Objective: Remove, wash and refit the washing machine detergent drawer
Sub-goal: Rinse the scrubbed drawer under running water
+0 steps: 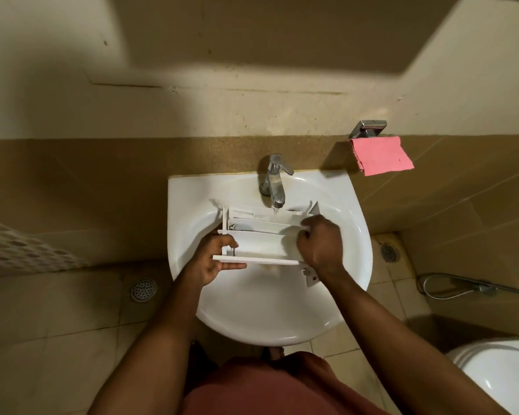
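The white sink (189, 202) holds the detergent drawer (258, 244) above its middle, under the running tap (274, 181). The left hand (213, 259) grips the drawer's left end. The right hand (321, 244), fingers curled, pinches a small white piece (303, 227) at its right end.

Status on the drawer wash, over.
Left hand grips drawer at left end; right hand curled on right end. Drawer held over sink, tap running onto it. Nothing blocking.
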